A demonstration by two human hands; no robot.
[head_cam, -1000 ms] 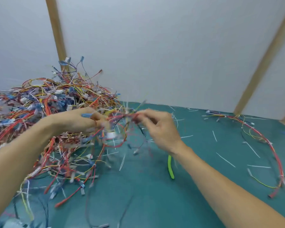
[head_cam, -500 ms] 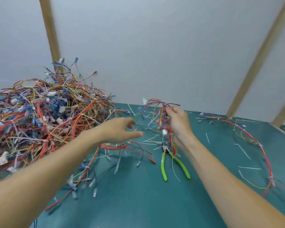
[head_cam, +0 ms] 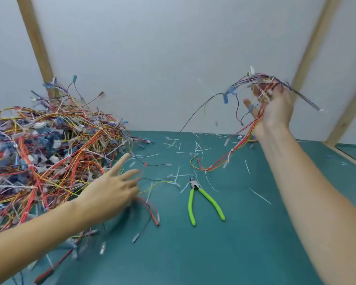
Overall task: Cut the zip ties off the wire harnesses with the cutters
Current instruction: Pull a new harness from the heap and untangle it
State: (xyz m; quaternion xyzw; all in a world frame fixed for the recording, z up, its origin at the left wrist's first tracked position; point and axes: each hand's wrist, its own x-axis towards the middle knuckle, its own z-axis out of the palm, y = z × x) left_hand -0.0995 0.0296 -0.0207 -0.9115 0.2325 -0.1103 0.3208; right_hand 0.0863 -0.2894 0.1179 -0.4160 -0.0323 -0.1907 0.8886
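My right hand (head_cam: 272, 109) is raised high at the right and grips a wire harness (head_cam: 237, 148) of red, yellow and dark wires. The harness trails down to the green mat, and loose ends fan out above my fingers. My left hand (head_cam: 113, 189) hovers low over the mat with straight, spread fingers and holds nothing. It is beside the big tangled pile of harnesses (head_cam: 47, 149) on the left. The cutters (head_cam: 201, 199), with lime-green handles, lie untouched on the mat between my arms, jaws pointing away from me.
Several cut white zip-tie pieces (head_cam: 259, 196) are scattered over the green mat (head_cam: 214, 254). Loose red and black wires (head_cam: 150, 210) lie just right of my left hand. A white wall with wooden posts (head_cam: 314, 46) stands behind, and the mat's edge runs at the far right.
My right hand has lifted the harness up and to the right, away from the cutters. My left hand has let go, its fingers have spread, and it has sunk toward the mat.
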